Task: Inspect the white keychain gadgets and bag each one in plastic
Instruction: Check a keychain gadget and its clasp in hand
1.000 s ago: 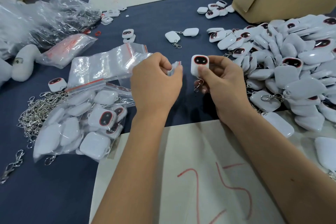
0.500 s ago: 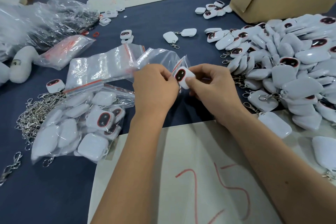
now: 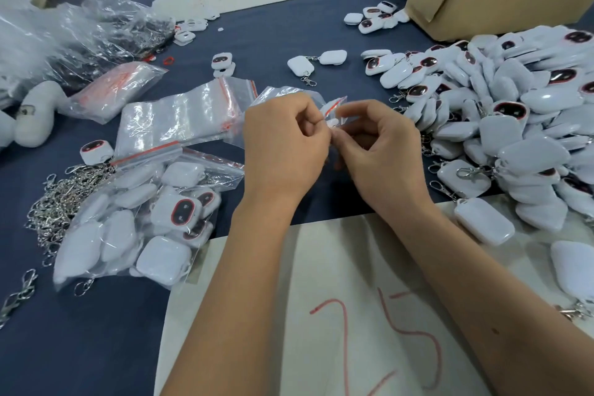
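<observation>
- While both hands meet over the dark blue tabletop [image 3: 263, 42], the left hand [image 3: 283, 151] has its fingers curled, pinching the mouth of a small clear zip bag [image 3: 283, 96] with a red seal strip.
- The right hand [image 3: 382, 154] also has its fingers bent, its thumb and forefinger pinching at the same bag opening, just beside the left hand's fingertips.
- A white keychain gadget [image 3: 331, 121] shows only as a small white patch between the two hands, at the bag's mouth; how far it sits inside the bag cannot be told.
- To the right lies a big heap of unbagged white gadgets [image 3: 501, 112], many showing a dark, red-rimmed oval face and metal clasps.
- To the left, a large clear bag [image 3: 141, 219] holds a batch of bagged gadgets, and beside it lies a pile of loose metal keychain clasps [image 3: 54, 202].
- Behind that bag rests a stack of empty zip bags [image 3: 180, 119].
- A cardboard box [image 3: 495, 6] with a red sign stands at the far right.
- Under the forearms lies a white sheet [image 3: 257, 315] marked "25" in red.
</observation>
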### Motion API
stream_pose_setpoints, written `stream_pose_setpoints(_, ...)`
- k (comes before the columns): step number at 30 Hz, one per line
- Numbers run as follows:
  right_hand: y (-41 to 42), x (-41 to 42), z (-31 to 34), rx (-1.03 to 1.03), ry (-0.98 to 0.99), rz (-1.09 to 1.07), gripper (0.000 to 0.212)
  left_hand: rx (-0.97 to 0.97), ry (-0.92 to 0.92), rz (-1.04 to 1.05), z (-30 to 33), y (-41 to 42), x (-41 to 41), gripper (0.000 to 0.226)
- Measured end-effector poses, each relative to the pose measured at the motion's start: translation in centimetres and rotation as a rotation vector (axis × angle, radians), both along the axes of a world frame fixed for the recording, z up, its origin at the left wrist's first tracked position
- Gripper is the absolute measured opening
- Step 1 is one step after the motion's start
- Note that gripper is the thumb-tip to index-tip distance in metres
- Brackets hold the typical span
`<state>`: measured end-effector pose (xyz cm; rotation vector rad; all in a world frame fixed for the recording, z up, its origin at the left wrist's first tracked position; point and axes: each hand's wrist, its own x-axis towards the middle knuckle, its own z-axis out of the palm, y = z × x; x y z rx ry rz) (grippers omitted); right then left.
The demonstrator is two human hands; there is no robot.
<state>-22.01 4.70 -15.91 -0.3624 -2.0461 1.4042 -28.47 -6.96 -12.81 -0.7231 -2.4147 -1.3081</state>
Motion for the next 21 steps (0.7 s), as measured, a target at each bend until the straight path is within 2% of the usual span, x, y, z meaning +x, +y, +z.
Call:
stream_pose_setpoints(5, 0.4, 0.4, 0.1, 0.128, 0.004, -0.185, 0.005, -0.033, -0.007, -0.153, 0.0, 0.4, 0.6, 0.014)
stream_pose_setpoints(7, 0.5, 0.4, 0.4, 0.091, -0.013, -0.104, 0.009, -0.024, 0.005, -0.151, -0.1, 0.6, 0.7, 0.013)
stream_pose_setpoints(9, 0.4, 0.4, 0.7, 0.041, -0.035, 0.089, 0.018, 0.032, 0.025, -0.102, 0.1, 0.6, 0.7, 0.011)
stream_pose_setpoints(12, -0.1, 0.5, 1.0, 0.149, -0.118, 0.304, 0.032, 0.113, 0.068, -0.029, 0.3, 0.4, 0.6, 0.011)
stream_pose_setpoints(14, -0.4, 0.6, 0.9, 0.207, -0.11, 0.269, 0.032, 0.131, 0.087, 0.037, 0.5, 0.3, 0.6, 0.012)
stream_pose_setpoints(17, -0.5, 0.5, 0.7, 0.292, -0.028, 0.006, 0.03, 0.191, 0.05, 0.11, 0.6, 0.0, 0.4, 0.012)
stream_pose_setpoints(18, -0.5, 0.5, 0.8, 0.306, -0.052, 0.002, 0.032, 0.207, 0.034, 0.113, 0.6, 0.0, 0.4, 0.011)
stream_pose_setpoints(21, -0.5, 0.5, 1.0, 0.401, -0.229, 0.251, 0.03, 0.204, 0.038, 0.084, 0.6, 0.3, 0.6, 0.011)
